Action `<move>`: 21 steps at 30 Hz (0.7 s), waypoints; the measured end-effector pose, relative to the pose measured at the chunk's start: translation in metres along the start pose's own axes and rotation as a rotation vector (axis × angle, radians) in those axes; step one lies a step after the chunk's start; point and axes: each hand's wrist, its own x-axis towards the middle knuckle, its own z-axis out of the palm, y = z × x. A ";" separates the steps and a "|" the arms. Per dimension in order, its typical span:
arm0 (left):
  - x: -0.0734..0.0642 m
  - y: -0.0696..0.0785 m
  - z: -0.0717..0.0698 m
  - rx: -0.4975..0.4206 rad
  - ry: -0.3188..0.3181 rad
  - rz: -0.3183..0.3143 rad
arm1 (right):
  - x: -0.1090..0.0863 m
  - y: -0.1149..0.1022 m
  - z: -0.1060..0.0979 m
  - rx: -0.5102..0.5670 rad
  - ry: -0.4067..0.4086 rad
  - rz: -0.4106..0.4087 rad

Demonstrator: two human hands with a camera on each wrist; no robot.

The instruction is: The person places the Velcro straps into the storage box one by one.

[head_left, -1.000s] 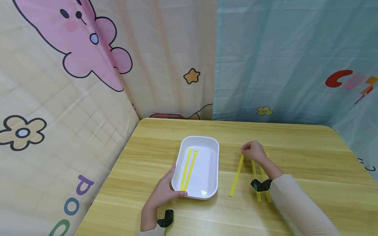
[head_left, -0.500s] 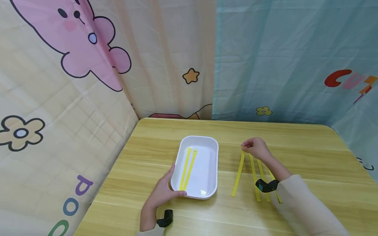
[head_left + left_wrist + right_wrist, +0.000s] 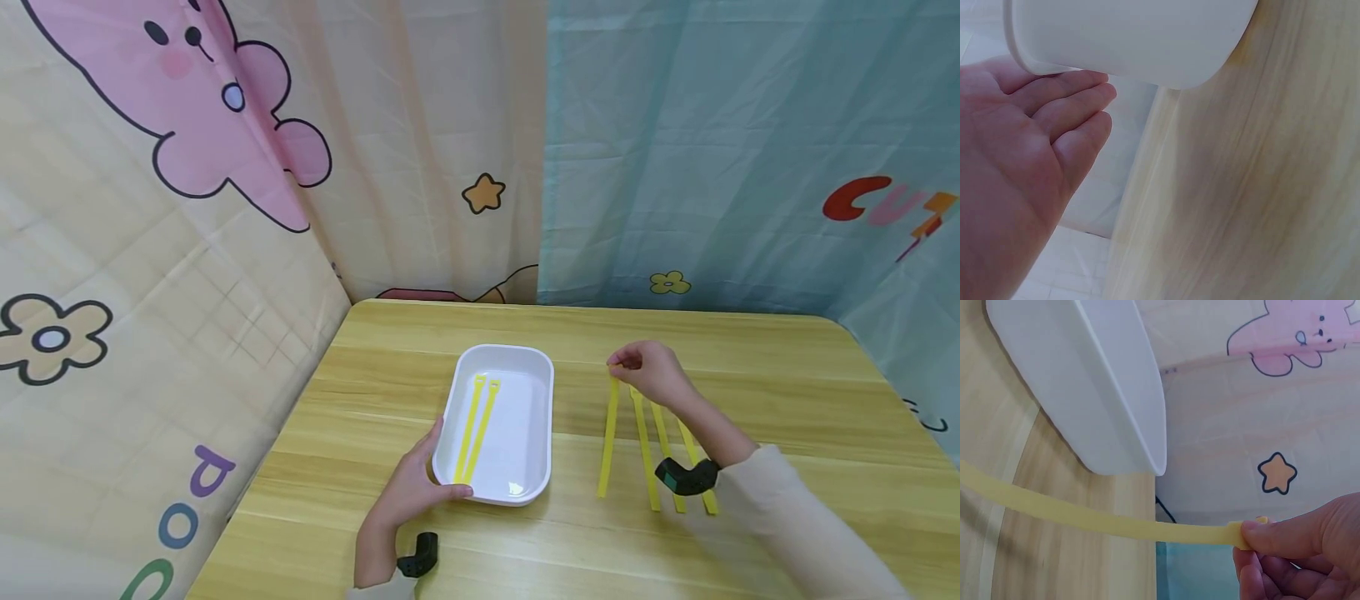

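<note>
A white tray [image 3: 534,417] stands on the table with two flat yellow cable ties [image 3: 483,421] inside, their slotted heads at the far end. My left hand [image 3: 412,483] holds its near left corner, the thumb at the near rim; in the left wrist view, fingers [image 3: 1079,103] lie against its outside. To the right of the tray, my right hand [image 3: 651,372] pinches another yellow cable tie [image 3: 608,442] by its head between thumb and finger. That tie stretches toward me, lifted off the wood in the right wrist view. Three more ties [image 3: 645,450] lie below my right hand and wrist.
The wooden table [image 3: 420,333] has its far edge against printed curtains [image 3: 442,167]. A black wrist camera [image 3: 686,477] sits over the rightmost ties and hides parts of them. Another wrist camera [image 3: 420,554] is near the tray's front left.
My right hand has drawn back slightly from the tray and then moved away from me, swinging the pinched tie closer to straight. The third tie on the table has come into view. The left hand stays put.
</note>
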 end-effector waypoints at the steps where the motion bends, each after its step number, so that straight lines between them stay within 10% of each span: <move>1: 0.000 0.000 0.000 -0.002 0.000 -0.003 | -0.001 -0.002 -0.001 -0.001 -0.001 -0.006; 21: 0.000 -0.001 0.001 -0.008 -0.005 -0.003 | -0.013 -0.053 -0.035 0.047 0.058 -0.057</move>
